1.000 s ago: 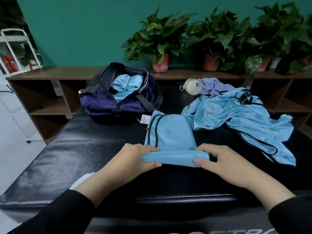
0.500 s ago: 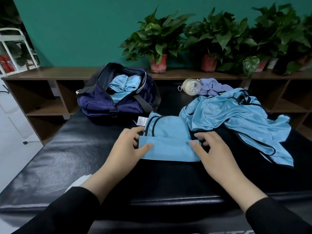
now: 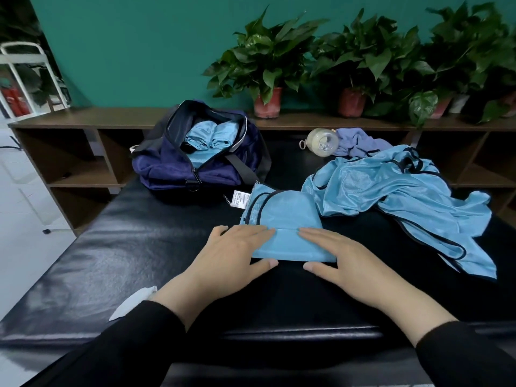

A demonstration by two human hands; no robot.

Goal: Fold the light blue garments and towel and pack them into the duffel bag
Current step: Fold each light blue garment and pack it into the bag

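Blue folded garment (image 3: pixel 290 241) pressed flat by left hand (image 3: pixel 237 255) and right hand (image 3: pixel 343 261), fingers straight.

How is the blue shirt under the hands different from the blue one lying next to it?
The garment under the hands lies flat and neatly folded, with both palms pressing on it; the loose garment is crumpled in a heap and nobody touches it. The folded one looks small and compact, while the loose one sprawls wide across the black table. Both are light blue with dark trim.
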